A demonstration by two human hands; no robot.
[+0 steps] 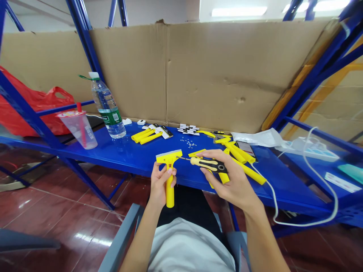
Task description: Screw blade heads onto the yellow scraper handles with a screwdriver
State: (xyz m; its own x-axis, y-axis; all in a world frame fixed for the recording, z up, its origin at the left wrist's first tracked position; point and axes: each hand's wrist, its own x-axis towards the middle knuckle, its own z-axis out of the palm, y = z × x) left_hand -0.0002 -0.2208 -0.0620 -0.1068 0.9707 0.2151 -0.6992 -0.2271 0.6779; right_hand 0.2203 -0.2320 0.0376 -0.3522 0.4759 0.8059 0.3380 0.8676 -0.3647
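My left hand (161,181) is closed around the neck of a yellow scraper (170,192), held upright with its wide head and metal edge at the top. In my right hand (229,177) is a screwdriver (208,164) with a cream and black handle. Its thin shaft points left, and the tip is at the right end of the scraper's head; whether it sits on a screw is too small to tell. Behind my right hand lie several more yellow scrapers (252,173), partly hidden by it. Small screws (188,143) are scattered on the blue table (136,158).
Farther back are several scrapers with black packaging (147,136) and a stack of small white-and-black pieces (188,129). A water bottle (106,105) and a plastic cup (79,128) stand at left. A white cable (306,224) loops at right. Cardboard (212,75) walls the back.
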